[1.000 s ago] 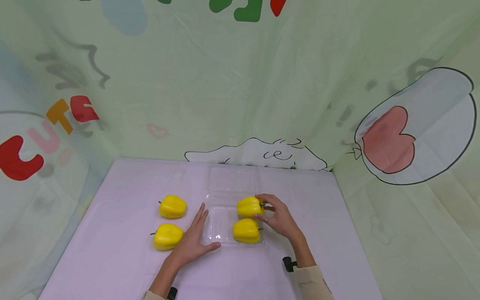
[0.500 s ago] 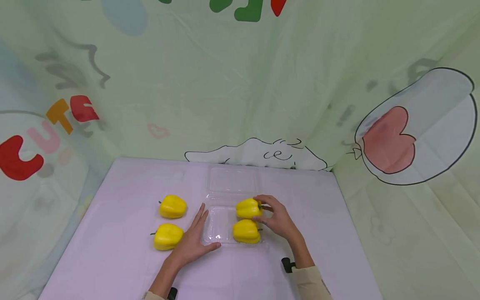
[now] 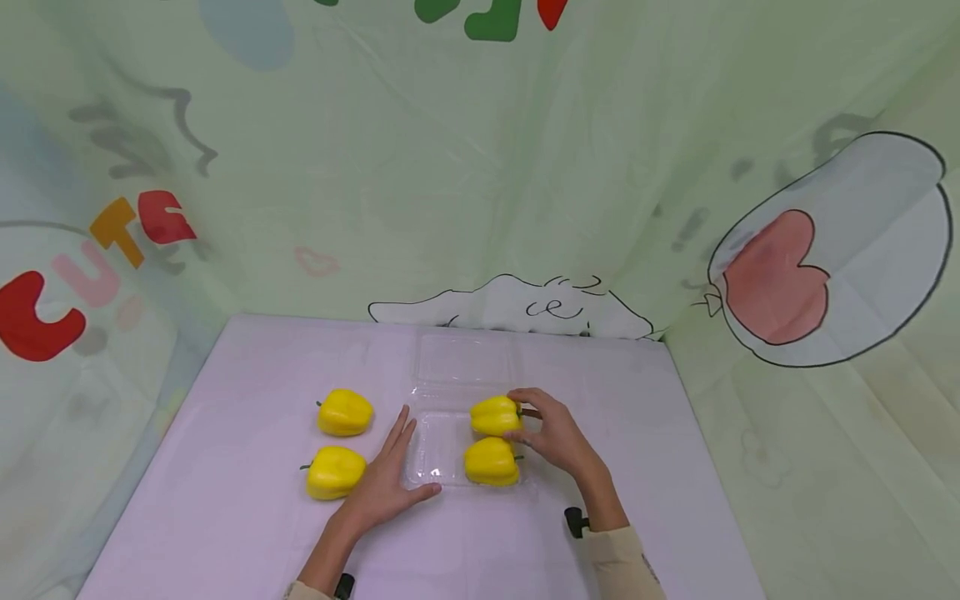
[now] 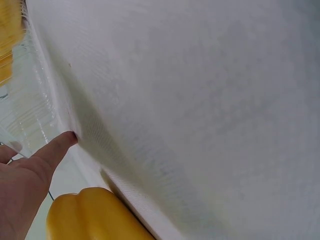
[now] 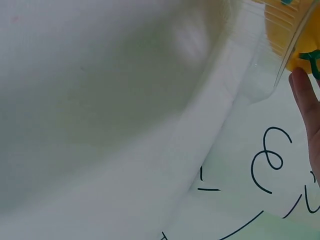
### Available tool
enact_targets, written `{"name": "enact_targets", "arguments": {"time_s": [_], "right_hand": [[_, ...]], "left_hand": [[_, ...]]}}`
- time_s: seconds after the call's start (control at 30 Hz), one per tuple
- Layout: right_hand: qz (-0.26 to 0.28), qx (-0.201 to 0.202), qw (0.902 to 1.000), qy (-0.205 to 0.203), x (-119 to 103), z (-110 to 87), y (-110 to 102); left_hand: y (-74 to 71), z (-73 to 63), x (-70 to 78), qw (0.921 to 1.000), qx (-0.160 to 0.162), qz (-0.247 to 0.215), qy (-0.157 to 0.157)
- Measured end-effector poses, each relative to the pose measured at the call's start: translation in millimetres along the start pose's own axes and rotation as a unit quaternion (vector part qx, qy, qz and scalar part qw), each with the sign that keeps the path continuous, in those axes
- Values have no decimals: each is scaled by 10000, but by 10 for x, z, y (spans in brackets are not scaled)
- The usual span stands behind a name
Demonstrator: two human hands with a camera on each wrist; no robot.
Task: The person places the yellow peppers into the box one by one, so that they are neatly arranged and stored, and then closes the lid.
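A yellow pepper (image 3: 492, 416) lies on its side in the far right part of a clear plastic container (image 3: 442, 450), green stem pointing right, pinched between the thumb and fingers of the right hand (image 3: 553, 433). Just nearer, in the same container, lies a second pepper (image 3: 491, 462). The left hand (image 3: 384, 487) is spread along the container's left side, thumb toward its near edge. Beyond, the clear lid (image 3: 465, 358) lies open. Left of the container, two more yellow peppers (image 3: 345, 412) rest on the pale surface (image 3: 615, 383), before a printed green backdrop (image 3: 450, 167).
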State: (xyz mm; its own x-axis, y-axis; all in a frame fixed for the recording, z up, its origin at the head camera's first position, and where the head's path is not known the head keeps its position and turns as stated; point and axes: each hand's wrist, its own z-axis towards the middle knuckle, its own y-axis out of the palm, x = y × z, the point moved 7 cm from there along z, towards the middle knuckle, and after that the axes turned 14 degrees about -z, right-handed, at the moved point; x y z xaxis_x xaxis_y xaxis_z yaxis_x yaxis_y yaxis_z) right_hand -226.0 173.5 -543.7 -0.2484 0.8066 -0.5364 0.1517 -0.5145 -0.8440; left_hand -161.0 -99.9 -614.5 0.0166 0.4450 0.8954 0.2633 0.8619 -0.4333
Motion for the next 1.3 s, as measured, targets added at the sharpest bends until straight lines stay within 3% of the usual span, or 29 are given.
{"name": "enact_targets", "arguments": {"time_s": [0.43, 0.87, 1.3], "right_hand": [[-277, -569, 9980, -23, -70, 24, -10], [-821, -608, 9947, 102, -90, 77, -56], [-696, -773, 9946, 53, -61, 107, -41]], "left_hand": [[2, -3, 18, 9999, -39, -115, -10], [-4, 6, -3, 10000, -26, -91, -26], [-6, 5, -7, 9999, -26, -93, 30]]}}
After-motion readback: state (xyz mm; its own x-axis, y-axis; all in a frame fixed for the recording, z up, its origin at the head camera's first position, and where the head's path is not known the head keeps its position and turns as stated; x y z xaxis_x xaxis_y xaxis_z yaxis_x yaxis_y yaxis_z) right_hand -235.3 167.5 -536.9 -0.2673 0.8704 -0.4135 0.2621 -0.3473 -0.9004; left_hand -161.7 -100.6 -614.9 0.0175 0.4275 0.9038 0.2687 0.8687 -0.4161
